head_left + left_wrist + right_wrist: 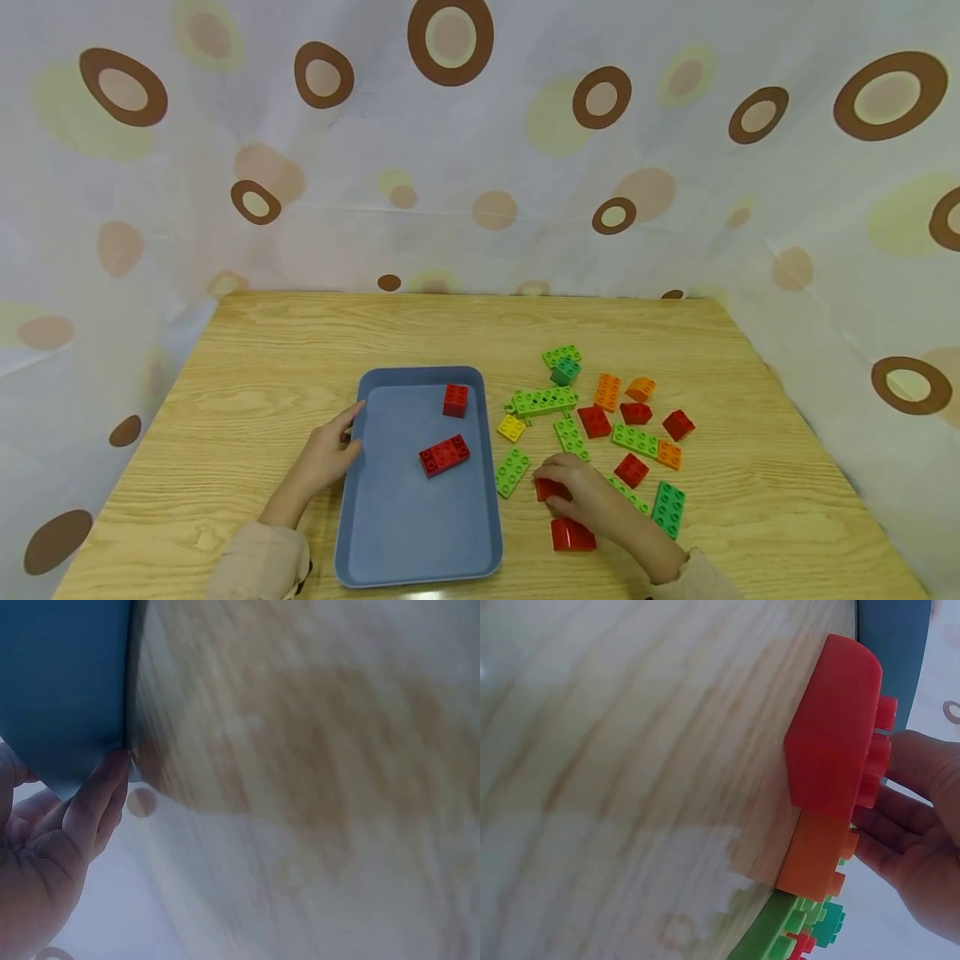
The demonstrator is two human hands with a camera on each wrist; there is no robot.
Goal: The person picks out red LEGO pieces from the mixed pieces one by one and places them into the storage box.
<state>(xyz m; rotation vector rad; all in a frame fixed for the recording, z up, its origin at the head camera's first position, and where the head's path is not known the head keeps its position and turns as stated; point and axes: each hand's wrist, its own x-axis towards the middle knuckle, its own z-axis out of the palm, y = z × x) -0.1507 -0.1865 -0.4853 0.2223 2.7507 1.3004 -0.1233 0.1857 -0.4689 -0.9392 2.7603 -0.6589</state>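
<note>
My left hand [326,450] is at the left rim of a blue-grey tray [420,542], thumb and fingers curled against its edge. In the left wrist view the fingers [94,802] touch the tray's wall [67,682]. Two red building bricks lie inside: a square one [454,400] and a long one [444,455]. Right of the tray, my right hand [577,492] pinches a red brick [551,489], partly covered by the fingers. A rounded red brick [573,536] lies just below that hand. In the right wrist view, a red brick [832,727] hides the fingertips.
Several loose bricks lie on the wooden table [300,333] right of the tray, among them a lime-green plate [512,472], a yellow brick [512,427], a dark green plate [668,508] and an orange brick [607,392]. A patterned cloth [495,167] hangs behind the table.
</note>
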